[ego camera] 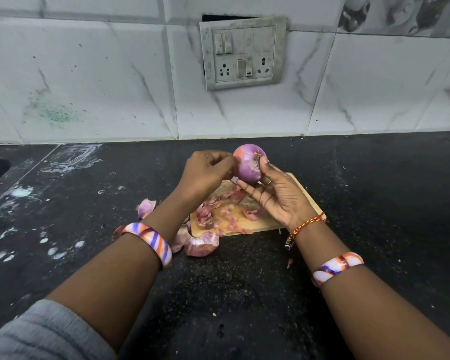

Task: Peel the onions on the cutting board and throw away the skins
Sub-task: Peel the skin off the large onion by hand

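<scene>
One red onion (248, 163), mostly bared to glossy purple flesh, is being held in the air above the far edge of the wooden cutting board (305, 197), touching nothing but fingers.

Right hand (276, 196): palm up, cradling the onion from below and the right, thumb lying against the root end. Fingers curled loosely round the bulb.

Left hand (205, 172): fingers bunched at the onion's left side, apparently pinching a remnant of skin there; the pinched scrap itself is too small to make out.

Loose onion skins (213, 216): many pink, papery pieces lying across the near half of the board; several larger curls (202, 245) are spilling over its near-left corner onto the black countertop (374, 190). None is yet in a bin, and no bin is showing.

Also present: striped bangles on both wrists, a thread bracelet (305, 224) on the right, a wall switchboard (243, 53) on the tiled backsplash.

Handling note, as judgement: peeling looks nearly finished on this bulb. Best practice is pulling the last shred toward the root, rotating the onion in the right hand for checking missed patches, and working directly over the board so that scraps are landing in one heap for gathering.
</scene>
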